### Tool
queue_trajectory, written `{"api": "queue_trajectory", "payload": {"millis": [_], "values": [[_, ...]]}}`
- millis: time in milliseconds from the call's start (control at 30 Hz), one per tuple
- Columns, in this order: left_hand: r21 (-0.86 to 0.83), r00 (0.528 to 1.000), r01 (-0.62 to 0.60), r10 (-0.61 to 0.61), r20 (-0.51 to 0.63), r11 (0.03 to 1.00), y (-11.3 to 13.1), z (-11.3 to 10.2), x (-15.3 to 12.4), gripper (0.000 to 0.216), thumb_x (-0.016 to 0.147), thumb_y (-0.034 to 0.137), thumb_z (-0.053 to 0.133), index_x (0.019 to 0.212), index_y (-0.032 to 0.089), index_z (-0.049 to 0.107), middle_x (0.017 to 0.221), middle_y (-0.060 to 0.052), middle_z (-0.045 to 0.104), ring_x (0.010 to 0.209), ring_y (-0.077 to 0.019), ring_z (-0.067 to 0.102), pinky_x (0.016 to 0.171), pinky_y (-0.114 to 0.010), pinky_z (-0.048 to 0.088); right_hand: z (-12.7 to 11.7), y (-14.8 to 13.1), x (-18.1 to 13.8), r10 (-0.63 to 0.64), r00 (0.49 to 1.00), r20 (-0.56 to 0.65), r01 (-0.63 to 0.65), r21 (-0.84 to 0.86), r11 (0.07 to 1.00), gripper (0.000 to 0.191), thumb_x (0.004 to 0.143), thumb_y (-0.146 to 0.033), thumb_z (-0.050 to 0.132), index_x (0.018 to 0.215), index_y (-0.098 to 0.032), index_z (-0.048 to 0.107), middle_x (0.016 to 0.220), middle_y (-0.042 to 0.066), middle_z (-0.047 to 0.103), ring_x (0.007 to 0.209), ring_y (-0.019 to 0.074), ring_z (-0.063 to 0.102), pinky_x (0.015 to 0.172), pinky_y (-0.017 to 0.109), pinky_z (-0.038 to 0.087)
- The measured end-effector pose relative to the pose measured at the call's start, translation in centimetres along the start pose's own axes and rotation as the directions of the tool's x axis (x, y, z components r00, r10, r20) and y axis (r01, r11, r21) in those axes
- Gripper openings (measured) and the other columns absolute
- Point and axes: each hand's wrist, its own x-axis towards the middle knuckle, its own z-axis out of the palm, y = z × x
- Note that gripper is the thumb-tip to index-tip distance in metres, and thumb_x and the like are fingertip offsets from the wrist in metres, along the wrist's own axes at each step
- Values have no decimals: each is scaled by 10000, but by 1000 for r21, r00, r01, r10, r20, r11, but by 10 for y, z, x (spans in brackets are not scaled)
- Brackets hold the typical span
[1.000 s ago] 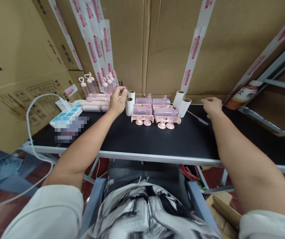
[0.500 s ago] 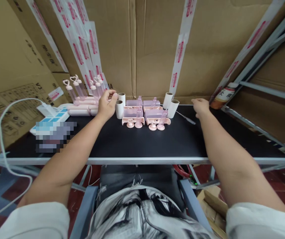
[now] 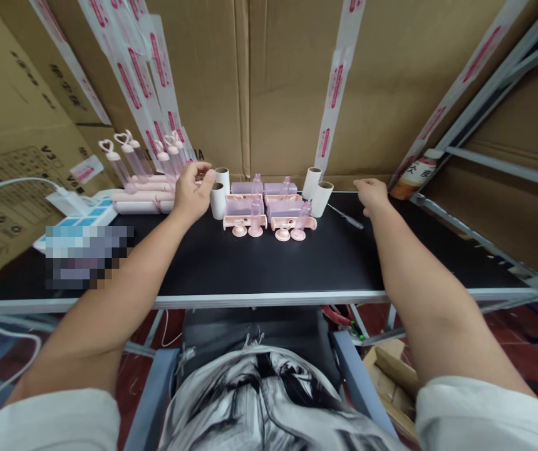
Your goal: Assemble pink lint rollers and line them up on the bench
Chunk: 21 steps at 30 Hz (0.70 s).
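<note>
Head view: the left hand point(image 3: 194, 193) is held half-curled, nothing seen in it, beside white tubes point(image 3: 218, 203) at 9 o'clock of the pink and lilac parts point(image 3: 280, 208); the right hand point(image 3: 372, 195) is bunched at 3 o'clock, its contents hidden, near the screwdriver point(image 3: 351, 218). The parts are set in 2 columns, probably so matching pieces are kept together. Since 1.0 s ago, only the view has been swung rightward; the layout is unchanged.

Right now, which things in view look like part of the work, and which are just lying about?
Likely in the work: white tubes, beside the left hand; pink trays; purple blocks; heart-topped tubes; screwdriver, near the right hand.

Probably just lying about: bottle; power strip; plug.
</note>
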Motion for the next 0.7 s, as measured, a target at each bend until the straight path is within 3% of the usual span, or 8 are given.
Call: {"api": "queue_trajectory", "payload": {"millis": [167,300,433,500,567,633,700], "values": [[-1,999,9,-9,-37,1000,2,1,0,337,959,546,675,1094,239,705,1083,-58,774,951,-208,703,905,-351,609,-1,-15,-9,-56,998,-7,57,17,998,70,913,-247,706,874,-197,678,803,3,625,790,173,565,837,334,547],[34,997,-3,5,-72,999,1,1,1,296,978,526,659,1067,249,719,1060,-53,760,991,-221,700,984,-394,597,1,-32,-25,-250,968,25,247,96,964,119,955,-310,686,968,-200,730,909,46,705,859,197,647,849,342,564],[72,995,-25,32,-93,997,-2,-2,2,267,995,535,675,1027,276,733,1042,-52,730,1024,-242,677,1044,-438,590,4,-41,-44,-451,847,282,422,160,892,244,888,-326,764,1106,-216,758,1043,67,775,987,224,714,950,375,580],[74,994,-50,57,-94,996,-4,-2,2,263,1005,538,678,1014,282,736,1070,-67,722,1086,-266,664,1107,-476,570,5,-43,-52,-467,778,419,464,118,878,384,790,-306,853,1156,-236,762,1103,65,794,1036,242,719,1006,413,578],[66,992,-69,75,-100,995,-5,-2,3,263,1011,540,679,1013,283,736,1112,-83,716,1169,-287,647,1177,-508,534,5,-44,-58,-453,742,495,504,34,863,465,721,-274,899,1167,-245,770,1098,62,803,1007,250,710,1022,442,574],[68,990,-77,85,-111,995,-5,-1,3,276,1012,547,678,1021,278,738,1140,-95,705,1236,-299,632,1217,-521,504,2,-47,-60,-439,748,498,531,-53,846,465,703,-252,905,1150,-240,780,1020,53,793,919,243,691,990,448,573],[80,990,-89,97,-106,993,-2,-1,2,308,1017,562,666,1042,264,740,1162,-106,695,1263,-307,630,1223,-529,494,-1,-53,-60,-477,779,406,542,-56,838,445,715,-263,893,1144,-235,777,962,46,765,867,235,672,948,436,572]]}}
